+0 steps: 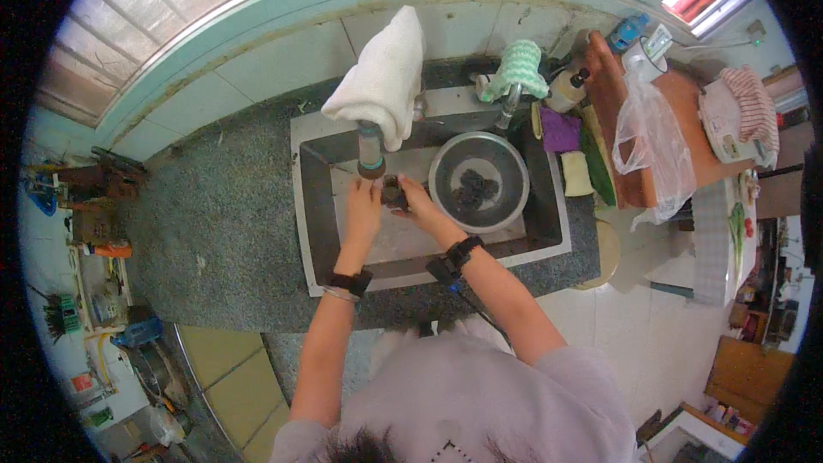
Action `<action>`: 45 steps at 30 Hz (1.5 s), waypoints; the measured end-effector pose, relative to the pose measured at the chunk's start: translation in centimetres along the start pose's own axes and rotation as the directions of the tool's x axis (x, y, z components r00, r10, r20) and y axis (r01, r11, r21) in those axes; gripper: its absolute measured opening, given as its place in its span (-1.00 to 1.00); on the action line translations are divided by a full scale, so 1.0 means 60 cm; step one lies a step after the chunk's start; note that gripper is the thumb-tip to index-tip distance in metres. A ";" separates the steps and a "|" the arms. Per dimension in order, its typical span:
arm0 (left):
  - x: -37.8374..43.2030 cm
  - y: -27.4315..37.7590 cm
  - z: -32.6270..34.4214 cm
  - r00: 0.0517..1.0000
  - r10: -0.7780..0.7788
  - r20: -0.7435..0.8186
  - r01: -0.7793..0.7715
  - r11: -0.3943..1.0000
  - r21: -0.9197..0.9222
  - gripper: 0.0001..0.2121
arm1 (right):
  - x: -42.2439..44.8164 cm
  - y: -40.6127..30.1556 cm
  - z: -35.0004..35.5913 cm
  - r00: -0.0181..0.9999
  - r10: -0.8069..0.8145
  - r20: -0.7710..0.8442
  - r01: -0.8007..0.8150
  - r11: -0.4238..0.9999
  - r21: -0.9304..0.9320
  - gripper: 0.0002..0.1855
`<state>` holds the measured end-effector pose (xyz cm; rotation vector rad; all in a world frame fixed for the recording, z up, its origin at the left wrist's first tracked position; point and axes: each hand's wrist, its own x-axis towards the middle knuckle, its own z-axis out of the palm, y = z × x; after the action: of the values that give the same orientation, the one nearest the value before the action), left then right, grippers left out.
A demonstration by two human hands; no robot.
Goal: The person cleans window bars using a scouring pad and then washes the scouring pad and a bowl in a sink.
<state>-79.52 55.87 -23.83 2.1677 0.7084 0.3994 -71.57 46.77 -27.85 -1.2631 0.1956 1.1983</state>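
Over the steel sink (398, 244), my right hand (421, 206) grips a small dark item (392, 191), too blurred to name. My left hand (364, 209) is just left of it, fingertips right under the faucet spout (371, 157); whether it also pinches something I cannot tell. A white towel (386, 71) is wrapped around that faucet's upper part. To the right of my right hand, a round metal basin (443, 212) sits in the sink. Several dark, soft-looking clumps (476, 188) lie in it.
A second faucet (512, 99) wears a green knitted cover (519, 67). Along the right rim stand a pump bottle (567, 90), a purple cloth (559, 128) and a pale sponge (576, 173). Beyond them, a plastic bag (652, 135) hangs over a brown board (681, 103). Speckled stone countertop (212, 225) extends left.
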 end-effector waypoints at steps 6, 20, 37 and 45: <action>-0.024 0.002 -0.011 0.970 0.239 0.052 -0.243 0.966 0.091 -0.73 | 0.018 0.026 0.020 0.945 -0.007 0.327 -0.163 0.856 0.491 -0.47; -0.161 -0.038 -0.140 0.977 -0.035 -0.211 0.033 0.999 -0.012 -0.85 | 0.012 -0.002 0.065 0.996 -0.030 0.083 -0.020 0.841 0.541 -0.71; -0.215 -0.098 -0.175 0.969 -0.151 -0.194 0.125 0.982 -0.141 -0.86 | 0.038 -0.079 -0.080 0.855 -0.183 -0.485 0.217 0.976 0.015 -0.79; -0.218 -0.101 -0.184 0.978 -0.111 -0.177 0.093 0.990 -0.110 -0.89 | 0.070 -0.151 -0.111 0.940 -0.265 -0.216 0.281 0.958 0.046 -0.67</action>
<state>-97.55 57.71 -22.19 2.0074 0.8786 0.5732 -59.64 45.39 -27.63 -1.3005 0.2096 0.8125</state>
